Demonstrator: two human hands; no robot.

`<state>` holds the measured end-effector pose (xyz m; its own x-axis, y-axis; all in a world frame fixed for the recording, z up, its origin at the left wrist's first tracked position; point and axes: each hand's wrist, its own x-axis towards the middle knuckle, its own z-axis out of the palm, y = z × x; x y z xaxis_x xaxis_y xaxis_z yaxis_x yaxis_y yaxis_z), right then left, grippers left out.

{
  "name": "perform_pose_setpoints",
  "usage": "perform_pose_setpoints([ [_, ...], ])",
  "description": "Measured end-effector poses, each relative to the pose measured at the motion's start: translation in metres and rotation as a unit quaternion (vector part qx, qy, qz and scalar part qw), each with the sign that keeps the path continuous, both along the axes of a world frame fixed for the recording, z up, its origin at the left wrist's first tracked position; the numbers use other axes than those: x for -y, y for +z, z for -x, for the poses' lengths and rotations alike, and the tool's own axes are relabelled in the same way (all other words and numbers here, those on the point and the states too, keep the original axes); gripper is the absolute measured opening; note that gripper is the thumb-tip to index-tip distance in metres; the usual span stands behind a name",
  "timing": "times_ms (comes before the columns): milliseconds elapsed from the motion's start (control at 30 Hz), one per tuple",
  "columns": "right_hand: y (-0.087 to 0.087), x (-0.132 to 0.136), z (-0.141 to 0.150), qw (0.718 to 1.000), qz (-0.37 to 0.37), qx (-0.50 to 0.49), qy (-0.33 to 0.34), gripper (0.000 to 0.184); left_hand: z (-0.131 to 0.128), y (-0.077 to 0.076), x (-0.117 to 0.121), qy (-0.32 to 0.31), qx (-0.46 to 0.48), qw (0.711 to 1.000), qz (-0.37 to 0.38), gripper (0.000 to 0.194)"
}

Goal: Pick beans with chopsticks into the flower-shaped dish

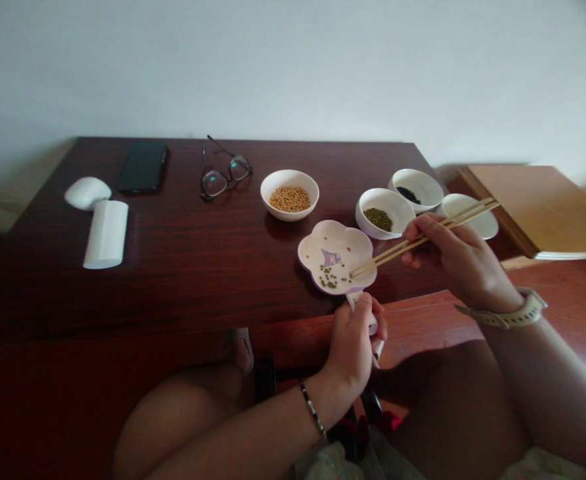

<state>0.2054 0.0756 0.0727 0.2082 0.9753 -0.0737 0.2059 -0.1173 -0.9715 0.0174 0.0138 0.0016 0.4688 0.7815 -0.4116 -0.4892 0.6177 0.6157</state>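
Note:
My right hand (455,257) is closed around a pair of wooden chopsticks (417,241). Their tips rest over a flower-shaped white dish (323,243) with a purple cartoon print and several green beans in it. My left hand (355,343) grips the handle of that dish at the table's front edge. Just behind the dish stands a white bowl of green beans (384,212). A bowl of yellow beans (289,194) stands to its left, and a bowl of black beans (416,188) to its right.
The dark wooden table (183,247) also holds glasses (223,175), a black phone (143,167), a white rounded object (87,192) and a white cylinder (106,233). Another white bowl (483,223) sits behind my right hand. A light wooden board (543,207) lies at the right.

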Motion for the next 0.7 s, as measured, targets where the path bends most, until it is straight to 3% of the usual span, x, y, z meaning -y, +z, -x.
perform_pose_setpoints([
  [433, 0.0003, 0.0023, 0.0045, 1.0, 0.0, 0.026, -0.004, 0.035, 0.0004, 0.0026, 0.0012, 0.005, 0.004, 1.0, 0.006, 0.044],
  [700, -0.0027, 0.0004, -0.0011, 0.999, -0.033, -0.006, -0.03, 0.036, 0.0009, 0.0014, 0.0005, 0.0, 0.0, 1.0, 0.002, 0.046],
])
